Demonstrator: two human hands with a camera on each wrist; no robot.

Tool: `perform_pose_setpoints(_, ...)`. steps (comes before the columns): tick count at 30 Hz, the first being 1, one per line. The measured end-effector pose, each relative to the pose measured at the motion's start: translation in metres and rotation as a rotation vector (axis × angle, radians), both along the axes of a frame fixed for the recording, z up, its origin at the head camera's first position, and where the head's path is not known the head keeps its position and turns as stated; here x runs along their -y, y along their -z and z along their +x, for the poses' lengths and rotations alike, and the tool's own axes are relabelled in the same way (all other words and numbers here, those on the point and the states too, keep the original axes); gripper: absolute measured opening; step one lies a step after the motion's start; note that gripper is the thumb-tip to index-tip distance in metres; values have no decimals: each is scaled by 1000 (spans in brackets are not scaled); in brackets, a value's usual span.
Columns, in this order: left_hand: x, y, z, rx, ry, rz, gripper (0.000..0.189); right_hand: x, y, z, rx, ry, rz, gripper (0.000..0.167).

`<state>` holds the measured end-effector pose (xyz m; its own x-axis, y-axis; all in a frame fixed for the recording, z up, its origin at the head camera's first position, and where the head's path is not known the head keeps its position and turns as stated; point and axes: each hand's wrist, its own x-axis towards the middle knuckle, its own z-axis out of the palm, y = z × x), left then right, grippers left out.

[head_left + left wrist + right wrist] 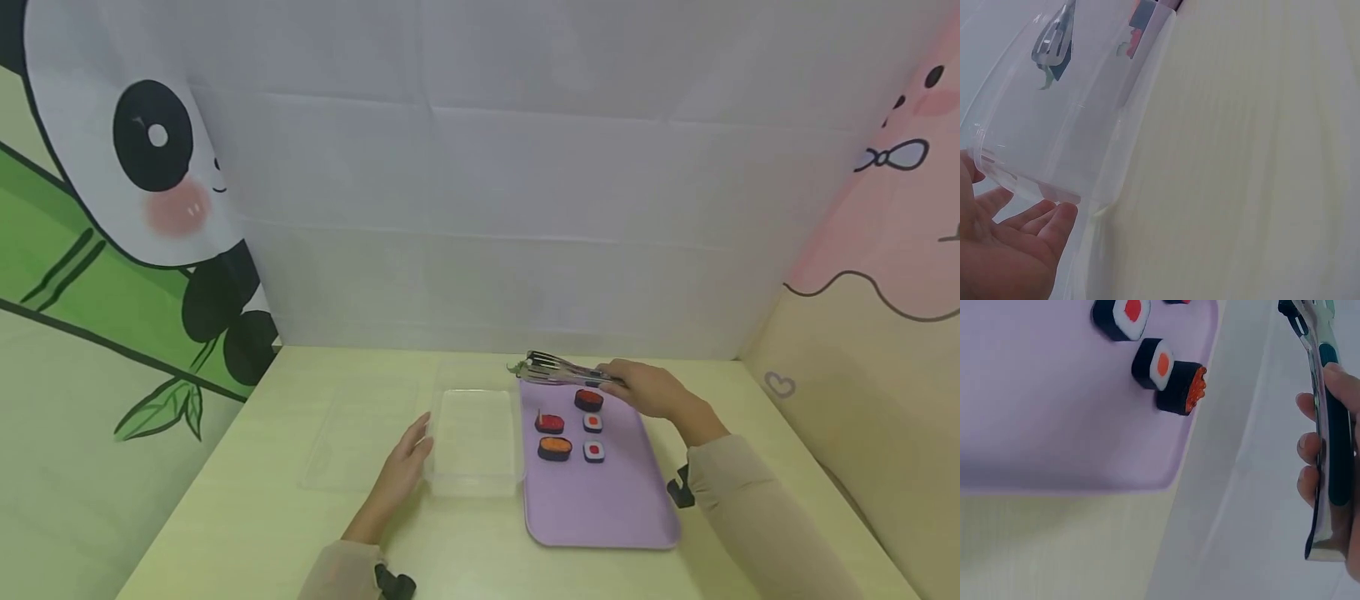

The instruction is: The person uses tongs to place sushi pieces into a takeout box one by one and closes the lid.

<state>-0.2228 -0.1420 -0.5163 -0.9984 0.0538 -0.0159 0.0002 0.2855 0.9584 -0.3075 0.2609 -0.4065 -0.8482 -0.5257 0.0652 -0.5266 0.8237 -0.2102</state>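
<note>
Gripping one pair of tongs, right fingers hover near five trayed sushi; left fingers touch one box

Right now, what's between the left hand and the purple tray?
A clear plastic container. The head view shows it: left hand at its left side, purple tray along its right.

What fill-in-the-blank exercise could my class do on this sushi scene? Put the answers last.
1. The right hand grips a pair of metal ____.
2. ____ sushi pieces lie on the tray.
3. In the head view, the tray is to the ____ of the clear container that the left hand touches.
Missing words: tongs; five; right.
</note>
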Motion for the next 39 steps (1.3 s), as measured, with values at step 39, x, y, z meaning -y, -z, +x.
perform_pose_setpoints(39,-4,-7,3,-4,-21,-28,51,128,6,-15,-62,-155,287,30)
